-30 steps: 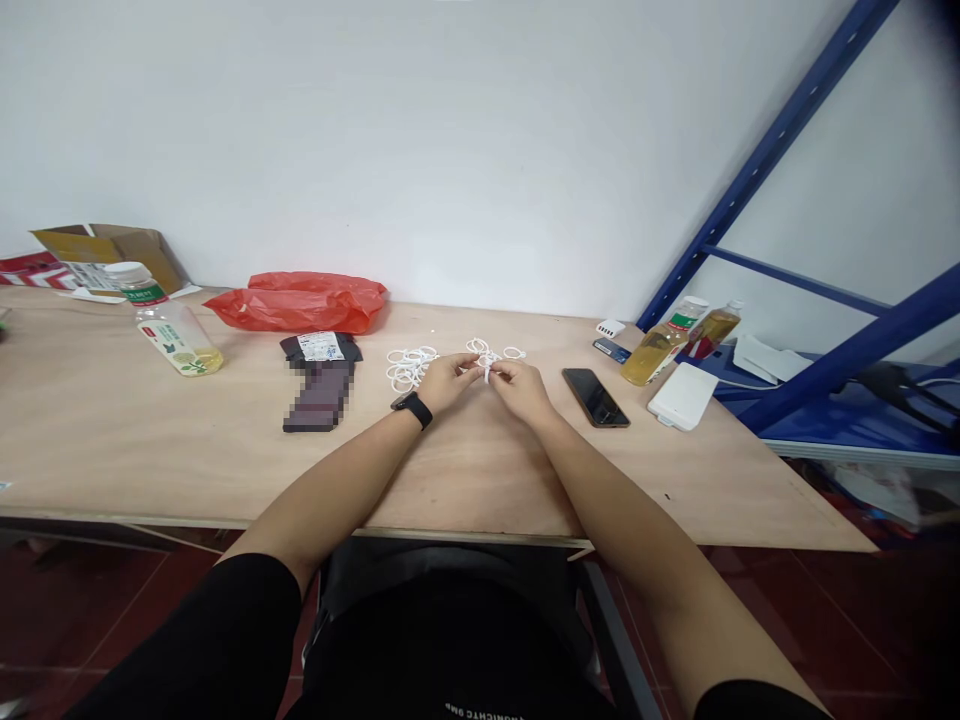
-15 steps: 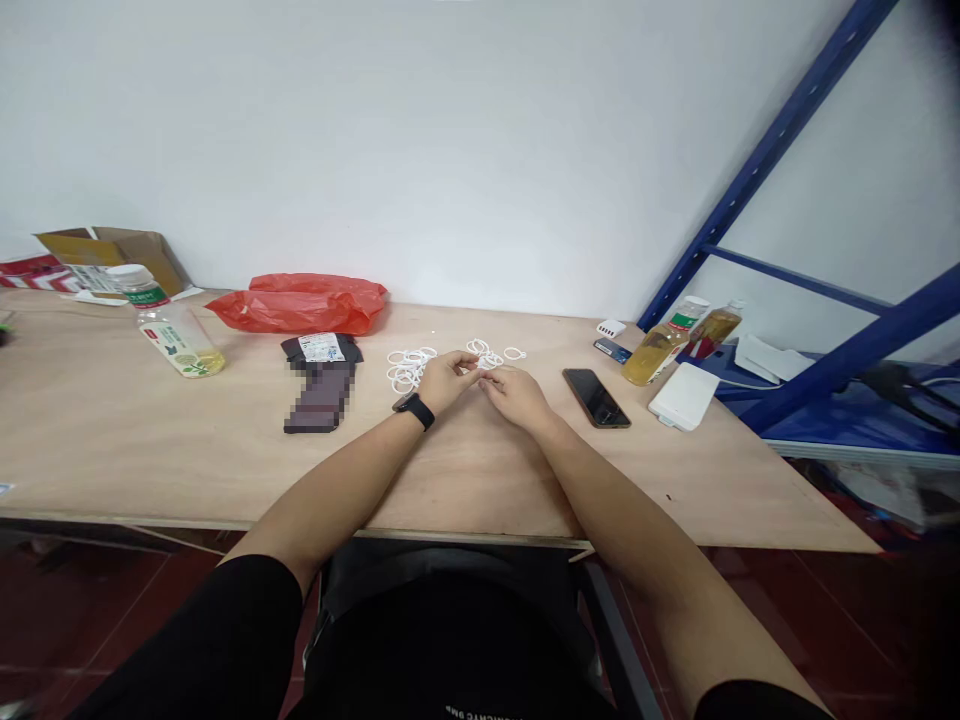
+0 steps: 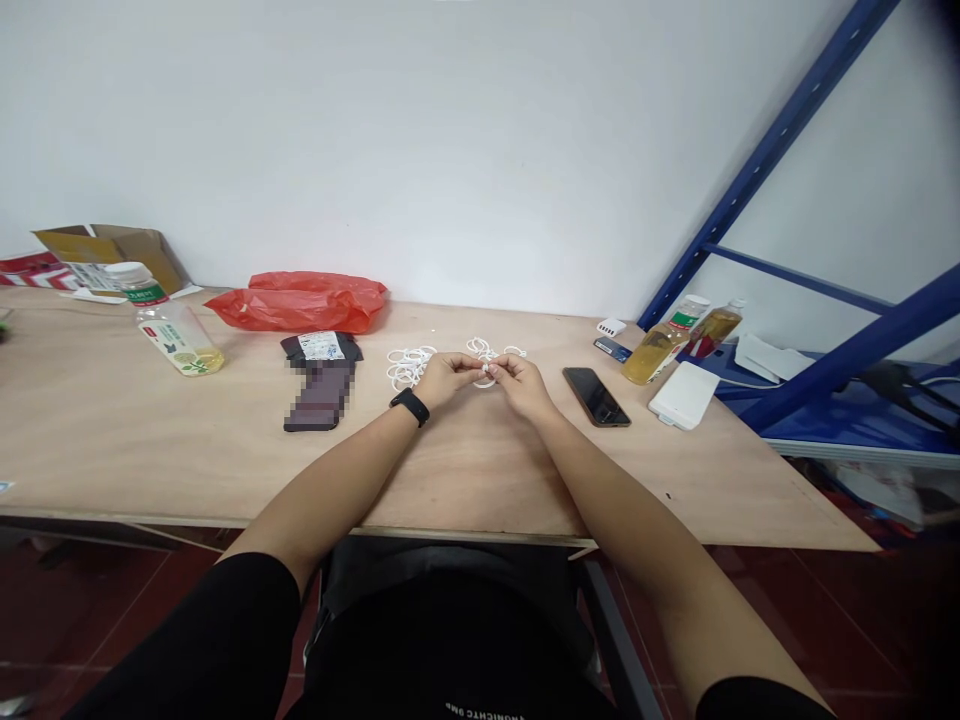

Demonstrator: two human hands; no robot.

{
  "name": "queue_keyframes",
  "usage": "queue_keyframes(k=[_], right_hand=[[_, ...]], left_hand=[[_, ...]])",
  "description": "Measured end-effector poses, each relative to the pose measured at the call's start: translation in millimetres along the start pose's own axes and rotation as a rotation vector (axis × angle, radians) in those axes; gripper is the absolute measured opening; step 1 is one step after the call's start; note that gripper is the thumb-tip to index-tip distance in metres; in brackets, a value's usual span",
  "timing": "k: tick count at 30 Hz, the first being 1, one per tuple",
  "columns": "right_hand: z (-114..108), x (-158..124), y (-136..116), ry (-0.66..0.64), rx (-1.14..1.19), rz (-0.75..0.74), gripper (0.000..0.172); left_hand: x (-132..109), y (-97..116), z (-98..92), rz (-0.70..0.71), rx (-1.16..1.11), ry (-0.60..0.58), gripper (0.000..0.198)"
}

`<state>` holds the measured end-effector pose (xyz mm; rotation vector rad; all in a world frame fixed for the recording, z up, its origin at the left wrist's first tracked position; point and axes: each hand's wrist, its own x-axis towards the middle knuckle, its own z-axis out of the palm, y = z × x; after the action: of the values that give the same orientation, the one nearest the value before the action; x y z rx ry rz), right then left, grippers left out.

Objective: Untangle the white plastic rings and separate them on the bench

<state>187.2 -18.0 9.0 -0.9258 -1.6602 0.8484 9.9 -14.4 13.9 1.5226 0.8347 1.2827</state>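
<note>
Both of my hands meet at the middle of the wooden table [image 3: 150,440]. My left hand [image 3: 444,378], with a black watch on its wrist, and my right hand [image 3: 520,384] are both closed in a pinch on one small white ring [image 3: 486,372] held between their fingertips. A loose pile of white rings [image 3: 409,362] lies just left of and behind my left hand. A few more white rings [image 3: 501,351] lie behind my right hand.
A dark packet [image 3: 321,385] and a red plastic bag [image 3: 300,302] lie to the left, with a drink bottle [image 3: 171,332] and a cardboard box [image 3: 112,248] farther left. A black phone [image 3: 596,397], a white power bank [image 3: 683,397], two bottles [image 3: 660,346] and a blue rack [image 3: 817,330] are on the right.
My hands had dropped close to the table half a second ago; now they are raised slightly again with a white ring pinched between them.
</note>
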Motion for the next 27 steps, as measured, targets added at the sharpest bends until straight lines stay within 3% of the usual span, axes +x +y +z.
queue_keyframes(k=[6,21,24,27], right_hand=[[-0.3,1.5,-0.7,-0.008,0.139,0.084,0.031],[2.6,9.8,-0.8,-0.045,0.130,0.119,0.032],[-5.6,15.4,6.4,-0.044,0.024,0.059,0.030],[-16.4,18.2,20.0,0.040,-0.236,-0.003,0.030]], left_hand=[[0.7,0.6,-1.3,-0.004,0.022,-0.001,0.045],[5.1,-0.6,-5.9,0.030,0.186,-0.047,0.041],[5.4,2.1,-5.2,0.108,0.369,-0.033,0.030],[4.7,4.6,-9.8,0.226,0.767,-0.034,0.019]])
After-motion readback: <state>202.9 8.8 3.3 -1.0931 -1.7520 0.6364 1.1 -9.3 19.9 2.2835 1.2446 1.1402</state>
